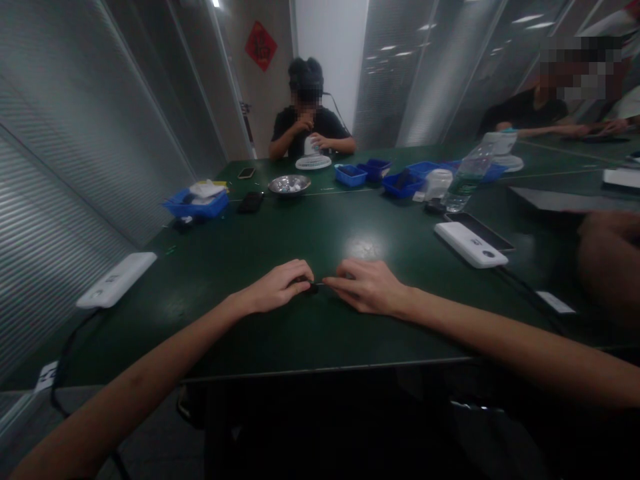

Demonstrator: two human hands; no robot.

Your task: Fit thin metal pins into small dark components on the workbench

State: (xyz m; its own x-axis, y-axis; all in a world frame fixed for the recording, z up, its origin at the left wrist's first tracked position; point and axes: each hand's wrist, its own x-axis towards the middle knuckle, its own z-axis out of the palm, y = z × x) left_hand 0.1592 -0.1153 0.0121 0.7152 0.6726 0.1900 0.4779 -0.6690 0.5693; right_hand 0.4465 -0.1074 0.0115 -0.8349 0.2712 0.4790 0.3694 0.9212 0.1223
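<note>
My left hand (286,285) rests low over the green table (240,347), its thumb and fingers closed on a small dark object (313,289). Only a bit of that object shows past the fingertips, so its kind is unclear. Close by on the right, my right hand (369,285) is pinched, thumb against index finger. A thin pale sliver (320,285) spans the narrow gap between both sets of fingertips. It seems to run from the right fingertips to the dark object, but what it is cannot be made out.
White power banks (117,279) (471,245) with cables lie to both sides. Farther back are a blue tray (196,203), a metal bowl (290,185), blue bins (351,175), a phone (480,231) and a plastic bottle (467,177). A person (313,130) sits opposite; others are at right.
</note>
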